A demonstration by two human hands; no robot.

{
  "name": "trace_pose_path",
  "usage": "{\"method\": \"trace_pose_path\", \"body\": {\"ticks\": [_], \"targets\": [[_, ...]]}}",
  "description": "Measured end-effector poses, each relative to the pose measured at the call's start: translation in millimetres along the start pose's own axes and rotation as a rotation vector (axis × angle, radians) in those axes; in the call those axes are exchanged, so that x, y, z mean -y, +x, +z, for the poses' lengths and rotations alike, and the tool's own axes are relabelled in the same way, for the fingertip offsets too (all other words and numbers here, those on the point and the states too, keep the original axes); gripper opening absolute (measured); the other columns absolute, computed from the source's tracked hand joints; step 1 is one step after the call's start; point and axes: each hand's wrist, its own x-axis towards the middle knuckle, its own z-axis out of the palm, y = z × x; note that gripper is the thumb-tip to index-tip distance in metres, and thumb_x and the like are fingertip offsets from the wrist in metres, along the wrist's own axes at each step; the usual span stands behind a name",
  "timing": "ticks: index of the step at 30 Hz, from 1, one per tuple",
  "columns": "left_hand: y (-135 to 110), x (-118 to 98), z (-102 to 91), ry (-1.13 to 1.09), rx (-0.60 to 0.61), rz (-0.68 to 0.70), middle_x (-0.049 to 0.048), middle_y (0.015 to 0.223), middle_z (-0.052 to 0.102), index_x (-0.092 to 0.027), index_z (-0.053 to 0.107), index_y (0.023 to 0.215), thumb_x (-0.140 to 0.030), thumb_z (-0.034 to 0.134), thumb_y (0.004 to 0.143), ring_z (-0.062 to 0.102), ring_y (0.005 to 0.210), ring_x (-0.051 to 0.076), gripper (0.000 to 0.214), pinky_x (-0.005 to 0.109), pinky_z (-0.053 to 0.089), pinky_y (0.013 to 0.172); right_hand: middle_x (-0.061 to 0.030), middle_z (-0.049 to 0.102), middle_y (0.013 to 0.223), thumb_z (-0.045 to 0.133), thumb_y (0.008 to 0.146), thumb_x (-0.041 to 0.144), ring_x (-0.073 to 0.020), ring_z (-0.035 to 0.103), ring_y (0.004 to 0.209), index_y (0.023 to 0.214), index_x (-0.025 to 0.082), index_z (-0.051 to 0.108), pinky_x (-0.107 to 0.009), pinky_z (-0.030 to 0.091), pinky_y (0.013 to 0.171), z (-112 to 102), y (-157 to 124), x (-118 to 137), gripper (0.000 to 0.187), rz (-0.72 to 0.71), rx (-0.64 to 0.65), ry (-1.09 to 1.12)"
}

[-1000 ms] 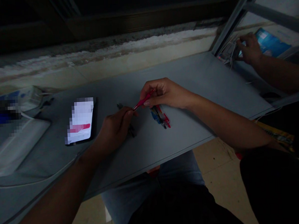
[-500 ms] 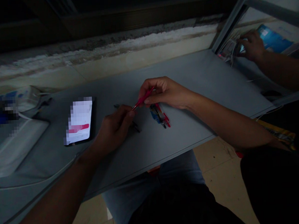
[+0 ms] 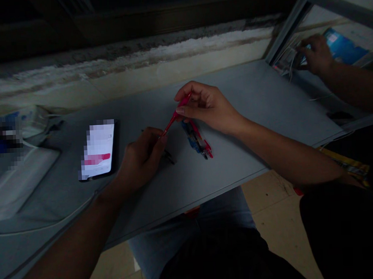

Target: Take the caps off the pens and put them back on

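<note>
My right hand (image 3: 214, 107) pinches the red pen barrel (image 3: 182, 105) between thumb and fingers, above the table. From its lower end a thin red pen refill (image 3: 169, 126) runs down and left to my left hand (image 3: 146, 152), whose thumb and forefinger are closed on its far end. The tip inside those fingers is hidden. Beneath and in front of my right hand lie several pens (image 3: 194, 141), blue, dark and red, side by side on the table. A dark pen-like piece (image 3: 168, 157) lies partly hidden under my left hand.
A lit phone (image 3: 99, 148) lies left of my left hand. Farther left are a long white case (image 3: 23, 181), a white cable and a pale packet (image 3: 35, 120). Beyond the metal frame at right, another person's hand (image 3: 318, 53) is near cables and a blue packet (image 3: 346, 46).
My right hand has moved up and slightly right with the red barrel, away from my left hand. A longer stretch of the refill now shows between them. My left hand has barely moved.
</note>
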Motion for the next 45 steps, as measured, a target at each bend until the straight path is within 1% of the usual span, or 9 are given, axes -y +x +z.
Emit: {"method": "trace_pose_path", "body": {"ticks": [5, 11, 18, 24, 29, 34, 38, 42, 45], "targets": [[-0.5, -0.6, -0.1, -0.006, -0.013, -0.004, -0.0037, 0.072, 0.065, -0.023, 0.070, 0.114, -0.047, 0.060, 0.113, 0.060, 0.059, 0.016, 0.025, 0.029, 0.044, 0.056, 0.0056, 0.073, 0.092, 0.087, 0.097, 0.027, -0.0123, 0.076, 0.084, 0.133, 0.022, 0.056, -0.022, 0.060, 0.077, 0.3, -2.7, -1.2, 0.048, 0.033, -0.043, -0.031], [-2.6, -4.7, -0.1, -0.007, -0.014, -0.014, -0.0031, 0.074, 0.065, -0.023, 0.071, 0.117, -0.049, 0.058, 0.114, 0.061, 0.062, 0.017, 0.029, 0.029, 0.045, 0.059, -0.0002, 0.078, 0.096, 0.092, 0.090, 0.029, -0.0104, 0.072, 0.079, 0.105, 0.018, 0.064, -0.022, 0.060, 0.075, 3.3, -2.8, -2.4, 0.033, 0.040, 0.106, 0.037], [-1.1, -4.6, 0.1, -0.020, 0.007, -0.009, -0.0018, 0.073, 0.067, -0.022, 0.072, 0.112, -0.050, 0.059, 0.113, 0.061, 0.061, 0.017, 0.031, 0.028, 0.046, 0.058, -0.0036, 0.083, 0.100, 0.094, 0.089, 0.031, -0.0085, 0.067, 0.070, 0.103, 0.015, 0.070, -0.021, 0.056, 0.065, 5.5, -3.4, -2.3, 0.032, 0.009, 0.178, 0.021], [-0.9, -7.7, -0.8, 0.030, 0.031, 0.002, -0.0008, 0.078, 0.073, -0.022, 0.073, 0.110, -0.046, 0.064, 0.109, 0.066, 0.065, 0.016, 0.026, 0.027, 0.048, 0.061, 0.0040, 0.061, 0.053, 0.075, 0.109, 0.056, -0.0065, 0.052, 0.049, 0.071, 0.018, 0.062, -0.022, 0.038, 0.055, 10.4, -8.9, 12.5, 0.056, 0.149, 0.130, -0.365], [-1.9, -10.8, -3.4, 0.035, -0.010, -0.040, -0.0028, 0.077, 0.071, -0.023, 0.072, 0.115, -0.048, 0.063, 0.111, 0.065, 0.066, 0.016, 0.027, 0.028, 0.048, 0.062, 0.0073, 0.074, 0.077, 0.090, 0.098, 0.036, -0.0060, 0.061, 0.060, 0.113, 0.018, 0.069, -0.019, 0.041, 0.061, 5.4, -6.6, 16.0, 0.032, 0.043, 0.163, -0.274], [-1.3, -10.6, -6.5, 0.039, 0.011, -0.037, -0.0014, 0.086, 0.075, -0.024, 0.073, 0.116, -0.046, 0.066, 0.109, 0.064, 0.070, 0.016, 0.024, 0.029, 0.047, 0.065, 0.0037, 0.065, 0.060, 0.063, 0.117, 0.052, -0.0079, 0.060, 0.053, 0.081, 0.018, 0.064, -0.023, 0.043, 0.060, 3.6, -6.5, 16.4, 0.050, 0.150, 0.182, -0.373], [-0.1, -7.3, -7.3, 0.060, 0.012, -0.045, -0.0009, 0.084, 0.074, -0.024, 0.073, 0.118, -0.050, 0.063, 0.111, 0.064, 0.069, 0.017, 0.029, 0.029, 0.046, 0.063, 0.0071, 0.070, 0.073, 0.086, 0.103, 0.048, -0.0072, 0.060, 0.056, 0.101, 0.019, 0.067, -0.022, 0.042, 0.059, 3.1, -6.2, 16.3, 0.035, 0.083, 0.189, -0.298], [0.4, -7.4, -7.1, 0.078, 0.046, -0.045, 0.0000, 0.086, 0.078, -0.023, 0.073, 0.117, -0.051, 0.065, 0.108, 0.066, 0.069, 0.017, 0.031, 0.028, 0.046, 0.062, 0.0036, 0.064, 0.061, 0.065, 0.116, 0.058, -0.0083, 0.059, 0.054, 0.080, 0.018, 0.064, -0.025, 0.043, 0.062, -0.3, -5.8, 18.5, 0.054, 0.167, 0.234, -0.401], [0.7, -9.0, -6.2, 0.090, 0.046, -0.048, -0.0006, 0.084, 0.077, -0.022, 0.074, 0.119, -0.051, 0.063, 0.109, 0.065, 0.066, 0.017, 0.032, 0.027, 0.045, 0.061, 0.0056, 0.068, 0.068, 0.081, 0.108, 0.040, -0.0071, 0.061, 0.058, 0.099, 0.015, 0.071, -0.022, 0.041, 0.063, -3.1, -4.9, 19.0, 0.028, 0.123, 0.217, -0.401]]}}
